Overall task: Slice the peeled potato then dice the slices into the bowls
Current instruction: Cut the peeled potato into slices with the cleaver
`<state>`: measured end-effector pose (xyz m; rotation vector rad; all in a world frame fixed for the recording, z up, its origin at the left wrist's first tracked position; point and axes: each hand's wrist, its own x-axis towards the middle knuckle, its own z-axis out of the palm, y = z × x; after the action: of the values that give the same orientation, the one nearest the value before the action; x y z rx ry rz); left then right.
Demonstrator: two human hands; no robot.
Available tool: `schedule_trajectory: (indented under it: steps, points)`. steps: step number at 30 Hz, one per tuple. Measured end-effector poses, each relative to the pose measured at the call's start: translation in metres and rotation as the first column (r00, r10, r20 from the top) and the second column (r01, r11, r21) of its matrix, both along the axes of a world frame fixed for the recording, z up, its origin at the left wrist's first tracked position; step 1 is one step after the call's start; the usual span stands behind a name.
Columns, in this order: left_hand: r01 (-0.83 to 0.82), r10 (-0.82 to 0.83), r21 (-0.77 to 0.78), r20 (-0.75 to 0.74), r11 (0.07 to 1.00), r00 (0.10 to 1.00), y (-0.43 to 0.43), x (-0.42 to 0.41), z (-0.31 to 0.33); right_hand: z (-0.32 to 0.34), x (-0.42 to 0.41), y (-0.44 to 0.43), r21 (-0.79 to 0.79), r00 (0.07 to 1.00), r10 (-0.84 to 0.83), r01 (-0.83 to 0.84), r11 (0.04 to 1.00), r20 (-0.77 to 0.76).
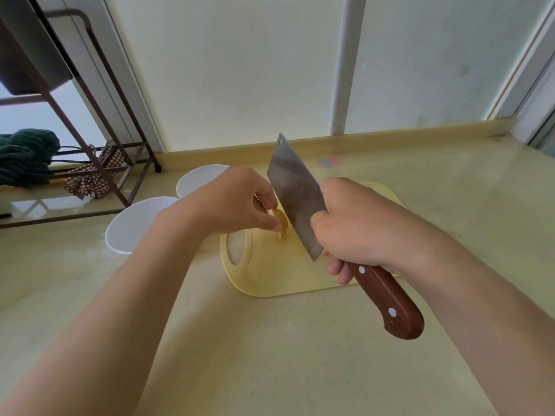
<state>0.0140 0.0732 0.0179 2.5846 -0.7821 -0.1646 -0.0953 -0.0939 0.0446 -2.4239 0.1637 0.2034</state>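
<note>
A pale yellow cutting board lies on the floor in front of me. My left hand pinches a small piece of peeled potato standing on the board. My right hand grips the brown wooden handle of a steel cleaver. The blade tilts up and away, its edge close beside the potato piece on the right. Two white bowls stand left of the board, one nearer and one farther back; my left arm covers part of each and hides what they hold.
A dark metal rack stands at the left with a checked cloth and a green knitted item beside it. A white wall and a raised sill run behind the board. Yellowish floor surrounds the board.
</note>
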Motion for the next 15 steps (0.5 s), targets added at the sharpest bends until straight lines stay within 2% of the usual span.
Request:
schedule_trajectory:
  steps: [8,15]
  points:
    - [0.162,-0.169,0.050,0.178,0.985,0.969,-0.003,0.005,-0.004,0.003,0.000,-0.001,-0.012,1.000,0.010,-0.010,1.000,0.001]
    - [0.226,-0.230,0.047,0.287,0.973,0.930,-0.002,0.010,-0.011,0.011,-0.002,-0.001,-0.118,0.998,0.060,-0.060,0.991,-0.007]
